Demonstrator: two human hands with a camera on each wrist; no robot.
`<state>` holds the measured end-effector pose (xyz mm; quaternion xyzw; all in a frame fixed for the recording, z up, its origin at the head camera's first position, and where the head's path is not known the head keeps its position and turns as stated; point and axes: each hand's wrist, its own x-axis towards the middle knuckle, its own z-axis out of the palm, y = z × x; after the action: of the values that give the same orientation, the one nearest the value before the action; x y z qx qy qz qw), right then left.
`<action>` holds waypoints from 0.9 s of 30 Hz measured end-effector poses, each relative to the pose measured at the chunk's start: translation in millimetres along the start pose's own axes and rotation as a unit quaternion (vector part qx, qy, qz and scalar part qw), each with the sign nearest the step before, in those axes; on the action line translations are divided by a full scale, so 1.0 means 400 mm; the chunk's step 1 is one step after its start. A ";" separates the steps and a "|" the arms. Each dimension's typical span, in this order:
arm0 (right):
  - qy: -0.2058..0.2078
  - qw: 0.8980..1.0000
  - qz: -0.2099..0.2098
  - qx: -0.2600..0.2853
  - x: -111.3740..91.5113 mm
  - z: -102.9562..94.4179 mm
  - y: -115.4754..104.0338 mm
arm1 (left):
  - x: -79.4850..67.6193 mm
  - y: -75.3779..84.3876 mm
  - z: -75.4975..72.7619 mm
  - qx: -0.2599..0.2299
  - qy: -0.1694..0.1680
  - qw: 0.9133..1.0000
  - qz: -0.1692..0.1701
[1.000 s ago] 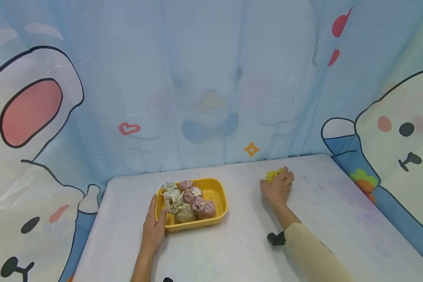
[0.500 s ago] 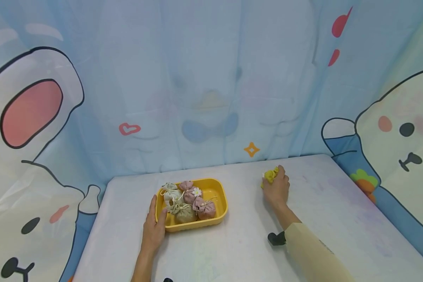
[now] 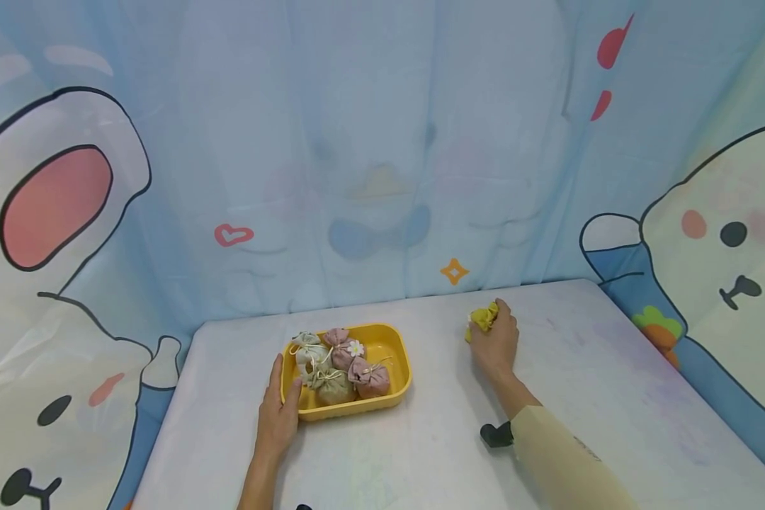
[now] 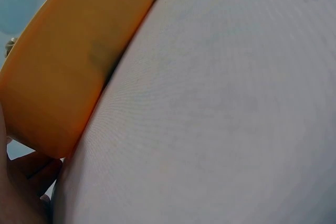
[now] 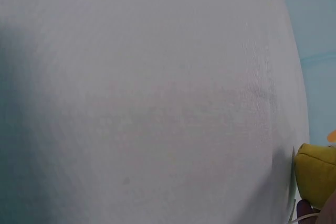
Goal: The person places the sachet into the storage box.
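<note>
My right hand (image 3: 496, 346) holds a small yellow drawstring pouch (image 3: 484, 316) at the back right of the table. Its round yellow cloth body and pale cord also show at the lower right of the right wrist view. My left hand (image 3: 278, 418) grips the left end of a yellow tray (image 3: 389, 402), thumb at the near rim and fingers along the outside. Inside the tray sit a pale pouch (image 3: 310, 350), an olive pouch (image 3: 334, 387) and two pink pouches, one (image 3: 371, 379) at the right and one behind with a white flower.
A white cloth covers the table (image 3: 421, 453). Blue curtains (image 3: 382, 142) printed with cartoon animals hang behind and at both sides. A black piece (image 3: 497, 435) shows beside the right sleeve (image 3: 561, 453).
The right hand has shifted a little left with the yellow pouch, which shows more fully in its fingers. The left hand and tray stay put.
</note>
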<state>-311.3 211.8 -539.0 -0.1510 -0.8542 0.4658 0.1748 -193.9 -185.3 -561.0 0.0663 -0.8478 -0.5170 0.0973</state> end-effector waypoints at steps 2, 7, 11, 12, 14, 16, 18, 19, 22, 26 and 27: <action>0.002 1.000 -0.006 0.004 -0.001 0.002 -0.004 | 0.000 -0.002 -0.001 0.001 -0.004 1.000 -0.001; -0.002 1.000 -0.014 0.009 -0.004 0.006 -0.018 | -0.001 -0.001 -0.004 0.003 -0.008 1.000 -0.005; -0.006 1.000 -0.015 0.012 -0.008 0.009 -0.024 | -0.003 0.002 -0.004 0.006 -0.009 1.000 -0.004; -0.006 1.000 -0.015 0.011 -0.010 0.010 -0.025 | -0.003 0.003 -0.003 0.006 -0.008 1.000 -0.003; -0.010 1.000 -0.016 0.012 -0.012 0.011 -0.029 | -0.003 0.002 -0.002 0.006 -0.007 1.000 -0.002; -0.015 1.000 -0.018 0.014 -0.013 0.012 -0.034 | -0.004 0.001 -0.002 0.005 -0.005 1.000 -0.001; -0.019 0.999 -0.023 0.021 -0.014 0.013 -0.041 | -0.003 0.000 -0.001 0.002 -0.001 1.000 -0.001; -0.021 0.999 -0.025 0.028 -0.015 0.013 -0.045 | -0.003 0.000 -0.001 0.001 -0.001 1.000 -0.002; -0.024 0.998 -0.041 0.043 -0.017 0.016 -0.055 | -0.004 0.001 -0.001 -0.002 -0.002 1.000 -0.003; -0.026 0.997 -0.060 0.051 -0.022 0.021 -0.067 | -0.004 0.001 -0.003 0.000 -0.006 1.000 -0.006; -0.026 0.996 -0.063 0.051 -0.023 0.022 -0.069 | -0.004 0.001 -0.003 0.000 -0.005 1.000 -0.004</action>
<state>-309.5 187.0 -521.6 -0.0757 -0.8416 0.5004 0.1885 -192.0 -185.7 -560.2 0.0673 -0.8481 -0.5177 0.0906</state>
